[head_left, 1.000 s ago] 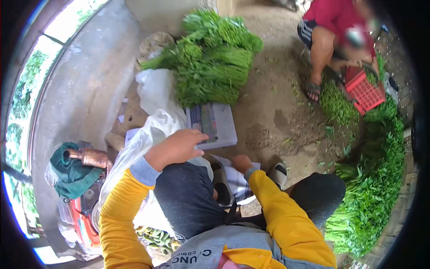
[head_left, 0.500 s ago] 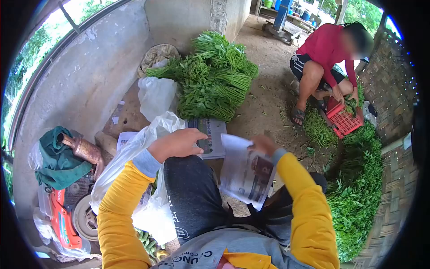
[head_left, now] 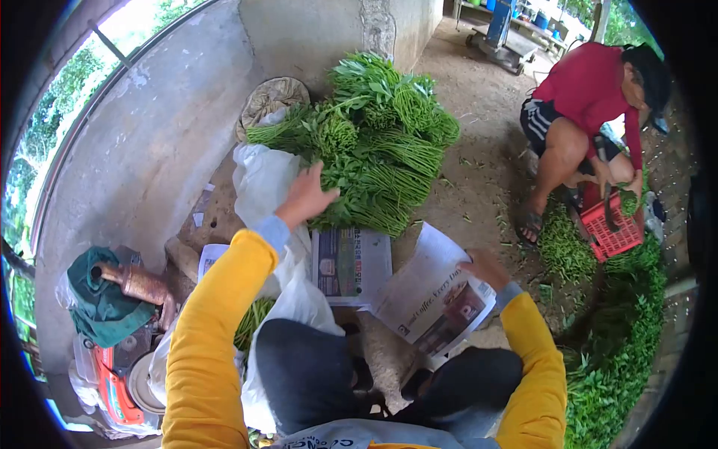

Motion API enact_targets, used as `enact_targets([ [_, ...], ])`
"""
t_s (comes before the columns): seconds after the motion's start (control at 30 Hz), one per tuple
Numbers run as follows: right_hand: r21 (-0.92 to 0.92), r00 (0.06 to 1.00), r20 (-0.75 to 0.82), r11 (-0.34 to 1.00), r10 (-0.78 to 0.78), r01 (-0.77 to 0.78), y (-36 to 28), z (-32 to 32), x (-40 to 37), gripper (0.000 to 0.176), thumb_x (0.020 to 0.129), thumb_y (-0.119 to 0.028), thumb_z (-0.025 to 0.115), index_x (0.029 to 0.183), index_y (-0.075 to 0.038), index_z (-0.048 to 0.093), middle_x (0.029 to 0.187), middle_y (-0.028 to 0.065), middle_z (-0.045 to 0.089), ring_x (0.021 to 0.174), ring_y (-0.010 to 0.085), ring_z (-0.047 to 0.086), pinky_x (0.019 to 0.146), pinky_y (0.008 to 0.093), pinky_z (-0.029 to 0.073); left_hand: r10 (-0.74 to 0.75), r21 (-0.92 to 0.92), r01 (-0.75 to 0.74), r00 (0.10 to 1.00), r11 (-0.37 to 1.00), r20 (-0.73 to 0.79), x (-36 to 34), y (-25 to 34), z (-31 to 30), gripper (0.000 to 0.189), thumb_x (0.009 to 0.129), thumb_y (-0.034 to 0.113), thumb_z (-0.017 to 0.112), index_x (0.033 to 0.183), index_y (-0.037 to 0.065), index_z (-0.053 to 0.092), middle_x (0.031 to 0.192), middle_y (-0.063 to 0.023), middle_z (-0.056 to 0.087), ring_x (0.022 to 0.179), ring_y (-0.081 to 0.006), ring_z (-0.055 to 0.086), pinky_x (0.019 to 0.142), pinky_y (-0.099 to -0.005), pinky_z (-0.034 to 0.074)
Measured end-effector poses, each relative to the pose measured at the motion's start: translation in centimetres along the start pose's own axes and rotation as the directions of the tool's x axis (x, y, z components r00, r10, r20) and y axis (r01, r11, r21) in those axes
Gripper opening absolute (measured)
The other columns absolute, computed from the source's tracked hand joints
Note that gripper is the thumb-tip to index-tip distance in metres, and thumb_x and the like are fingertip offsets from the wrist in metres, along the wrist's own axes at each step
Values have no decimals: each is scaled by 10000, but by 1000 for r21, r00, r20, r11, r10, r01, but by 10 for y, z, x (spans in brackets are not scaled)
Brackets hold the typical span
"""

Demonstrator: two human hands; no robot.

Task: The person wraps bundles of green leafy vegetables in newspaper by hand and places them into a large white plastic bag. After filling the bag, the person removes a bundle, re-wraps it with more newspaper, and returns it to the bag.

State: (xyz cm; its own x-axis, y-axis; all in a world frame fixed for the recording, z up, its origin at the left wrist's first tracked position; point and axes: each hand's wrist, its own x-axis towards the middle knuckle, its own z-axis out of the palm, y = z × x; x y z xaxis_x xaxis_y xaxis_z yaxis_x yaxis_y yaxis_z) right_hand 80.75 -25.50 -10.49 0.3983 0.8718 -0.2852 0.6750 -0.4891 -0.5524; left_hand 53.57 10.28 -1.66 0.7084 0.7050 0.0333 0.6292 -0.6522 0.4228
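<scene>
My left hand [head_left: 307,196] reaches out with its fingers apart, at the lower left edge of the pile of green leafy bundles [head_left: 374,150]; nothing shows in its grip. A printed newspaper sheet [head_left: 436,295] hangs from my right hand [head_left: 485,269], whose fingers are closed on its right edge. Flat on the ground between my hands lies a stack of newspaper [head_left: 351,266]. White plastic bags [head_left: 263,179] stand under and left of my left forearm, with some green stems inside the nearer one.
At the right a person in a red top [head_left: 591,90] crouches over a red basket [head_left: 613,227], beside loose greens [head_left: 621,367]. A rusty metal part, green cloth [head_left: 108,299] and orange machine [head_left: 118,393] lie at the left, by the concrete wall [head_left: 179,112].
My left hand has moved from above my knee forward to the greens, opening outward. The sheet in my right hand has swung outward, showing more of its print. The view has shifted slightly.
</scene>
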Motion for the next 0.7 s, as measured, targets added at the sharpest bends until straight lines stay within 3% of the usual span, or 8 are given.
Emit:
enact_targets([
  [0.07,104,997,53,992,62,-68,47,32,25,357,738,-307,724,935,-12,680,808,182,674,759,349,652,682,426,484,-131,60,139,985,989,-115,60,6,15,942,750,491,696,1426,6,255,1395,-296,353,1278,-441,378,1046,-478,349],
  [0.1,9,984,-125,991,-129,131,76,54,32,348,747,-304,725,917,-3,679,753,168,668,706,326,653,644,401,490,-175,92,188,976,978,-132,93,4,23,1004,718,538,708,1427,0,243,1406,-287,345,1292,-440,358,1056,-488,333],
  [0.2,404,990,-6,906,141,-127,98,74,33,340,749,-310,725,879,1,679,740,164,653,734,326,650,683,406,485,-309,200,332,941,922,-138,174,5,47,1170,613,647,742,1427,-17,226,1426,-269,334,1276,-415,398,1049,-480,346],
  [0.3,187,975,-166,975,148,-116,137,92,25,410,724,-259,763,1059,-56,643,1018,160,636,969,318,608,788,378,483,-254,231,280,958,932,-134,225,-23,79,1177,594,589,789,1413,-71,261,1349,-287,444,1247,-351,468,1043,-377,365],
  [0.37,129,956,-280,991,82,-47,186,116,16,530,710,-194,782,1188,-89,578,1154,140,600,1071,297,574,840,352,494,-274,112,283,958,953,-91,234,-23,83,1115,601,545,800,1394,-67,310,1307,-262,497,1189,-332,519,1001,-363,403],
  [0.47,383,899,-352,917,259,-114,210,134,2,456,748,-162,752,1164,-71,590,1135,132,615,1043,280,597,871,365,488,-264,-88,257,961,962,-79,233,-48,73,930,598,474,813,1263,-85,481,1224,-246,571,1135,-320,563,968,-344,429],
  [0.6,746,905,-232,662,356,-69,198,142,-7,390,822,-151,685,1170,-13,577,1128,117,630,986,215,624,880,332,484,-403,-338,332,900,880,-165,252,-145,80,800,646,396,802,1256,-32,509,1225,-213,575,1128,-285,563,953,-368,432],
  [0.7,893,911,-136,446,390,-57,153,119,-9,380,836,-155,677,1174,-15,575,1107,95,636,997,195,611,884,311,476,-513,-601,382,856,702,-55,225,-132,56,588,755,313,724,1233,50,503,1135,-119,597,1013,-235,590,848,-437,471],
])
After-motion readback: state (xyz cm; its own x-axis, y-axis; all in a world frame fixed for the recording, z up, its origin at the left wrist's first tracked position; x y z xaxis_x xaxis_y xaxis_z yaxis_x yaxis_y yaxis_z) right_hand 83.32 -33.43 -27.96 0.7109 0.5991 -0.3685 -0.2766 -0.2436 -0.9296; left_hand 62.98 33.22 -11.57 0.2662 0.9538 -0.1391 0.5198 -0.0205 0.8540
